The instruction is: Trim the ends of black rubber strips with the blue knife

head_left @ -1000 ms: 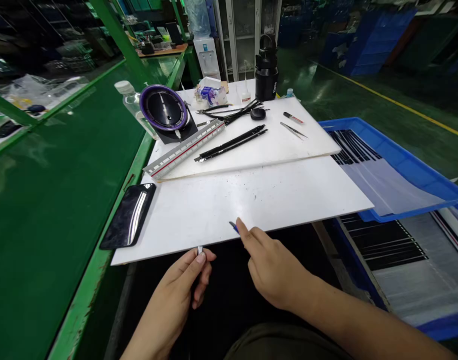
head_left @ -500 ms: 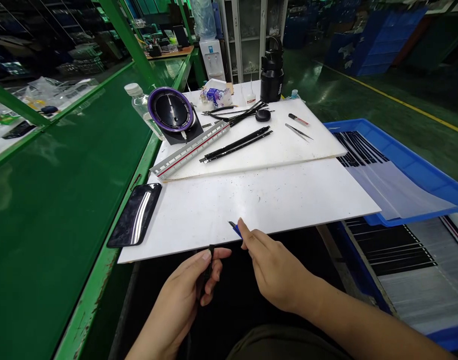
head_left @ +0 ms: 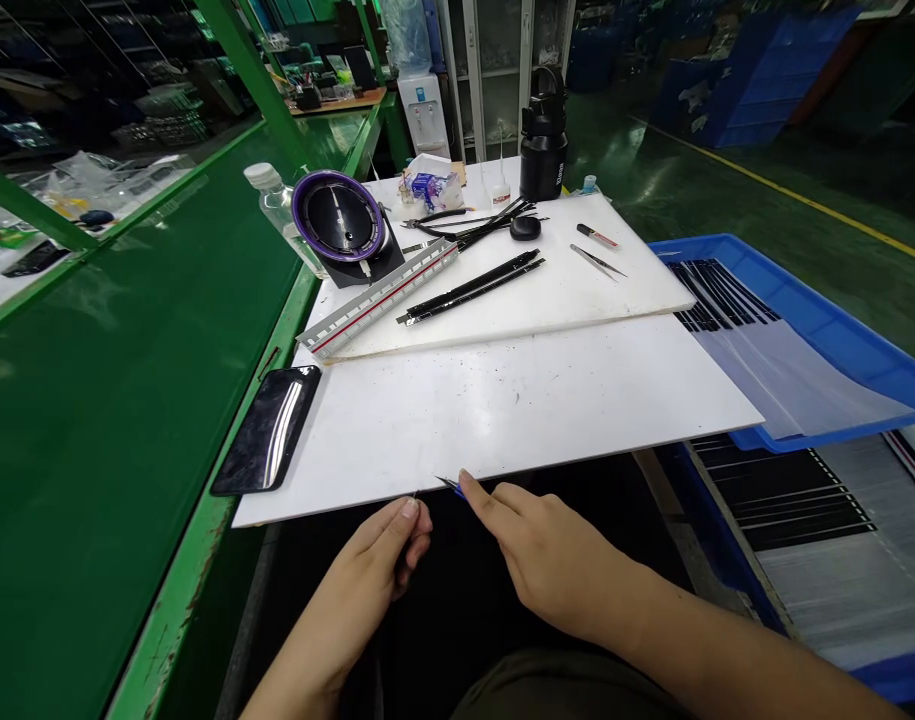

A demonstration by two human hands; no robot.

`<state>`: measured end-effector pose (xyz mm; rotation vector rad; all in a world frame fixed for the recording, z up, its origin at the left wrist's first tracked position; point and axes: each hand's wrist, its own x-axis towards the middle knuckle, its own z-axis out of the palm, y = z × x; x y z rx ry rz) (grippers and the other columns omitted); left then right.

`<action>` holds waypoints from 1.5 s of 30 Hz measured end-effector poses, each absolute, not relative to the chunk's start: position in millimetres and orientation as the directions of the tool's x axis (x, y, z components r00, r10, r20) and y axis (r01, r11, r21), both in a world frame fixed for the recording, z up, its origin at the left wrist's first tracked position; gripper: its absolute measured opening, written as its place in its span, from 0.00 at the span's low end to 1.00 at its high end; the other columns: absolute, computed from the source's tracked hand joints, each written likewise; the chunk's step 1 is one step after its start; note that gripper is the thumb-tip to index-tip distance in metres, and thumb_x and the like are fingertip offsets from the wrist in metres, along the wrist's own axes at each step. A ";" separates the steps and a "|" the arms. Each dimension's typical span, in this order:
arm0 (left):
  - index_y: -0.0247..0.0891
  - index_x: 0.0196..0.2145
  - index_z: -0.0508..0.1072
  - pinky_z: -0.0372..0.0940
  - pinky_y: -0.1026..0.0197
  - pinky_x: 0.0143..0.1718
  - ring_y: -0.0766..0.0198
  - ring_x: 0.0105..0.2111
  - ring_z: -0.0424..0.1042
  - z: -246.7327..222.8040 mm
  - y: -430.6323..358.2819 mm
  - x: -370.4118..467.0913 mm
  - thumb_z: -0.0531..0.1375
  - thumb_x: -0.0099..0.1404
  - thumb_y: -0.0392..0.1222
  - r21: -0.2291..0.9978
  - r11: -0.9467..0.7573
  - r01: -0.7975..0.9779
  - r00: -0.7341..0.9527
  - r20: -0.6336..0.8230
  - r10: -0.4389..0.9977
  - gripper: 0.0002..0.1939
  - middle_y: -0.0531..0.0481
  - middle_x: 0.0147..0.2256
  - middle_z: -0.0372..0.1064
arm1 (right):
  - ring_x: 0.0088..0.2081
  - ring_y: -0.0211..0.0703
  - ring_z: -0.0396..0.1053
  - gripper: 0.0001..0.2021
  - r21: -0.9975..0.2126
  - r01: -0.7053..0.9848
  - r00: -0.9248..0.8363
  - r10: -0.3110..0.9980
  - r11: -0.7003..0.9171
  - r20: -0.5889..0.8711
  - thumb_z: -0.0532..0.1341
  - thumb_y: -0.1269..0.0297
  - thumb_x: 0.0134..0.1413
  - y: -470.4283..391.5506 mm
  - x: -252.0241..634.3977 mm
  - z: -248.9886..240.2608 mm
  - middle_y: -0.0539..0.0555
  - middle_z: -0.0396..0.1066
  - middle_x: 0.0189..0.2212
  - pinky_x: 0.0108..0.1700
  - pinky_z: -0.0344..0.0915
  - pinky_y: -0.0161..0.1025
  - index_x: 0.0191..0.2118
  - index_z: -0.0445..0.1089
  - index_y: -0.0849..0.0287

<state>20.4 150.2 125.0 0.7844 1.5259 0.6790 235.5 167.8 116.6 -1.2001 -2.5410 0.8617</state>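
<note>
My left hand (head_left: 388,545) is closed in a pinch just below the front edge of the white board (head_left: 457,420). Only a thin dark sliver of a black strip (head_left: 416,494) shows at its thumb tip; the rest is hidden by the fingers. To its right, my right hand (head_left: 547,545) is closed around a slim blue tool (head_left: 459,489) with a dark pointed tip, its forefinger stretched along it. That tip points left toward the left thumb, a small gap apart. Whether the tool is a knife or tweezers I cannot make out.
A phone (head_left: 268,430) lies at the board's left edge. Farther back are a scale ruler (head_left: 382,298), black strips (head_left: 472,288), tweezers (head_left: 598,262), a purple-rimmed round fan (head_left: 338,215) and a black bottle (head_left: 543,150). Right of the board sits a blue tray (head_left: 824,320) holding strips.
My right hand has moved left and down, bringing the tool's tip closer to the left hand. My left fingers have curled in, and less of the black strip shows.
</note>
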 end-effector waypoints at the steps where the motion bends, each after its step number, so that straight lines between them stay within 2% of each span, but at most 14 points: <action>1: 0.39 0.30 0.70 0.46 0.66 0.23 0.69 0.22 0.49 121.1 150.8 18.9 0.58 0.65 0.62 0.782 0.619 0.073 -0.026 -0.619 0.785 0.22 0.58 0.22 0.55 | 0.26 0.43 0.64 0.36 -0.555 0.653 -0.658 0.749 0.515 -0.080 0.49 0.79 0.58 167.1 234.6 116.2 0.55 0.70 0.40 0.26 0.58 0.40 0.72 0.46 0.61; 3: 0.39 0.30 0.68 0.42 0.65 0.22 0.70 0.21 0.45 114.6 152.4 16.9 0.58 0.64 0.62 0.765 0.643 0.037 -0.004 -0.643 0.765 0.21 0.60 0.21 0.52 | 0.25 0.42 0.64 0.37 -0.512 0.670 -0.662 0.744 0.537 -0.085 0.50 0.79 0.57 165.5 232.4 114.7 0.54 0.70 0.40 0.24 0.55 0.40 0.72 0.47 0.60; 7: 0.39 0.29 0.66 0.40 0.65 0.22 0.70 0.20 0.44 110.3 156.4 15.5 0.60 0.63 0.61 0.767 0.641 0.023 0.010 -0.641 0.767 0.21 0.60 0.21 0.51 | 0.25 0.42 0.65 0.38 -0.465 0.681 -0.658 0.751 0.565 -0.051 0.51 0.78 0.54 164.2 227.4 110.7 0.54 0.70 0.39 0.23 0.53 0.41 0.72 0.49 0.60; 22: 0.37 0.28 0.69 0.42 0.67 0.22 0.70 0.22 0.46 113.8 161.7 14.6 0.63 0.60 0.62 0.748 0.663 0.031 -0.017 -0.663 0.748 0.23 0.59 0.22 0.51 | 0.24 0.44 0.68 0.39 -0.460 0.669 -0.685 0.725 0.584 -0.075 0.53 0.77 0.51 171.8 220.3 118.3 0.55 0.70 0.37 0.21 0.53 0.40 0.71 0.50 0.62; 30: 0.37 0.28 0.68 0.43 0.69 0.21 0.71 0.22 0.46 114.3 159.2 14.1 0.64 0.60 0.61 0.743 0.669 0.016 -0.024 -0.669 0.743 0.23 0.59 0.22 0.52 | 0.22 0.44 0.67 0.37 -0.331 0.682 -0.708 0.702 0.652 -0.076 0.55 0.74 0.53 170.6 214.7 121.8 0.57 0.69 0.36 0.18 0.52 0.40 0.70 0.51 0.68; 35: 0.37 0.27 0.67 0.42 0.69 0.21 0.72 0.21 0.45 112.4 161.1 12.5 0.63 0.62 0.59 0.752 0.659 -0.018 0.013 -0.659 0.752 0.22 0.59 0.21 0.51 | 0.22 0.44 0.66 0.36 -0.296 0.691 -0.700 0.713 0.660 -0.044 0.55 0.74 0.53 167.1 212.4 118.2 0.57 0.68 0.35 0.16 0.51 0.39 0.70 0.52 0.69; 38: 0.37 0.26 0.67 0.41 0.69 0.20 0.72 0.20 0.44 112.9 161.3 11.4 0.63 0.63 0.57 0.753 0.657 -0.046 0.042 -0.655 0.754 0.21 0.60 0.21 0.51 | 0.22 0.44 0.67 0.36 -0.325 0.694 -0.686 0.727 0.643 -0.025 0.55 0.75 0.53 165.7 215.2 118.5 0.57 0.69 0.35 0.18 0.55 0.39 0.70 0.53 0.66; 40: 0.37 0.26 0.68 0.39 0.69 0.19 0.73 0.20 0.43 116.3 160.2 12.0 0.62 0.63 0.57 0.746 0.662 -0.070 0.072 -0.658 0.749 0.20 0.60 0.20 0.50 | 0.24 0.44 0.67 0.36 -0.392 0.687 -0.659 0.752 0.612 0.018 0.53 0.76 0.54 167.9 221.4 120.0 0.58 0.70 0.38 0.22 0.61 0.40 0.70 0.52 0.64; 43: 0.36 0.29 0.72 0.38 0.69 0.18 0.74 0.18 0.40 126.5 157.0 15.6 0.62 0.63 0.56 0.707 0.687 -0.171 0.181 -0.662 0.727 0.18 0.60 0.19 0.50 | 0.30 0.45 0.68 0.35 -0.535 0.650 -0.550 0.820 0.540 0.160 0.48 0.77 0.58 182.2 238.2 122.2 0.60 0.69 0.43 0.32 0.69 0.43 0.72 0.46 0.66; 45: 0.36 0.34 0.76 0.38 0.69 0.16 0.75 0.16 0.39 135.2 155.1 19.6 0.62 0.64 0.53 0.670 0.687 -0.282 0.254 -0.638 0.727 0.16 0.59 0.18 0.54 | 0.35 0.46 0.68 0.34 -0.566 0.647 -0.446 0.856 0.511 0.263 0.45 0.78 0.60 200.2 253.0 121.3 0.62 0.68 0.45 0.36 0.70 0.42 0.72 0.42 0.68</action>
